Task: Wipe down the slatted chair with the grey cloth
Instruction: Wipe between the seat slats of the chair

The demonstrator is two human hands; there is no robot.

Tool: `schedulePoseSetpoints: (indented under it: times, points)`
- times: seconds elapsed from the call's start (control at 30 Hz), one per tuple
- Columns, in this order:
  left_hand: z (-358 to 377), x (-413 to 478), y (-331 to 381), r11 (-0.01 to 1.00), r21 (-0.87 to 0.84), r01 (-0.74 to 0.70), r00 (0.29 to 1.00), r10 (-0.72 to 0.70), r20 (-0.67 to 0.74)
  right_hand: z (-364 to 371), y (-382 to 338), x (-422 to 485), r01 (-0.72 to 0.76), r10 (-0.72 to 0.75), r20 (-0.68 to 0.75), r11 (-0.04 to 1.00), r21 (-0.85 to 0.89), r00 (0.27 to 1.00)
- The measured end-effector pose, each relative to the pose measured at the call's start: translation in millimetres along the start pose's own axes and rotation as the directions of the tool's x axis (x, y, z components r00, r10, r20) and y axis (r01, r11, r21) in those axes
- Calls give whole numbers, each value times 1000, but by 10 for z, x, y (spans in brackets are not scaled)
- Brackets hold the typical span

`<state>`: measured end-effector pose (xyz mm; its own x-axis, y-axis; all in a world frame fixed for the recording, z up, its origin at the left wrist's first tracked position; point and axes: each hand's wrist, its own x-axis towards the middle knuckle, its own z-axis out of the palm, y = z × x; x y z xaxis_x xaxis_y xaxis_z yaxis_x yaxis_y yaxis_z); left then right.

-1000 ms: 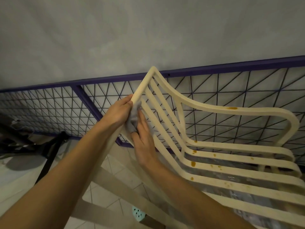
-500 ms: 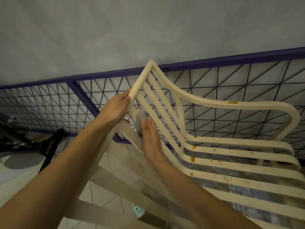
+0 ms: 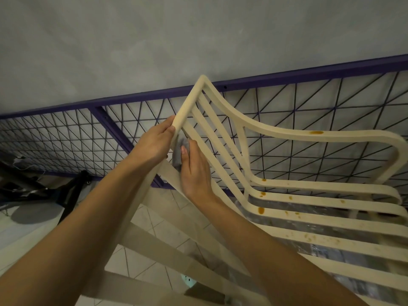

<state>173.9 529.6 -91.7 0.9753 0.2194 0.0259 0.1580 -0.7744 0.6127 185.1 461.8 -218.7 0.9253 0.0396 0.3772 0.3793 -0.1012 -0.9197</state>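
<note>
The slatted chair (image 3: 276,138) is pale cream, flecked with orange-brown stains (image 3: 261,210) on its slats and arm toward 3 o'clock. The cloth (image 3: 180,151) is mottled grey. Behind, a purple-framed fence (image 3: 287,76) carries a black triangle-grid mesh against a plain grey wall (image 3: 154,40); floor tiles (image 3: 154,266) are off-white.

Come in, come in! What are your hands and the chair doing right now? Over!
Left hand gripping chair frame. Right hand pressing grey cloth on slat. Orange stains remain. Nothing blocking.
</note>
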Motion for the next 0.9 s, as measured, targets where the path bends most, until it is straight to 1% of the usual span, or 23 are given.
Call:
schedulePoseSetpoints:
  times: [0.1,0.27,0.37,0.43,0.5,0.57,0.63,0.7,0.8,0.9]
  points:
    - [1,2,0,1000,3,-4,1000,4,3,-38,153,-68,-1,1,7,1000,-7,1000]
    - [16,19,-13,1000,-7,3,1000,-3,13,-173,559,-295,-56,57,32,998,-10,998]
    - [32,5,-14,1000,-9,5,1000,-4,17,-309,784,-478,-173,166,118,984,48,979]
    - [32,-5,-11,1000,-14,14,1000,-14,12,-399,898,-576,-252,242,170,967,41,955]
    - [28,-18,-4,1000,-6,13,1000,-13,4,-465,956,-614,-274,269,189,962,4,945]
    - [23,-28,-4,1000,13,4,1000,-4,1,-491,953,-579,-300,304,221,952,-52,927]
    - [9,-27,-7,1000,30,1,1000,-1,-2,-483,864,-505,-360,353,168,933,13,920]
    - [7,-19,-6,999,48,-2,1000,3,-3,-447,755,-394,-407,404,145,913,-12,903]
    - [12,-9,-12,998,70,-7,1000,7,-9,-348,504,-203,-381,381,146,924,-35,913]
    - [16,0,-15,997,83,-5,1000,7,-18,-268,164,2,-309,313,146,950,-48,939]
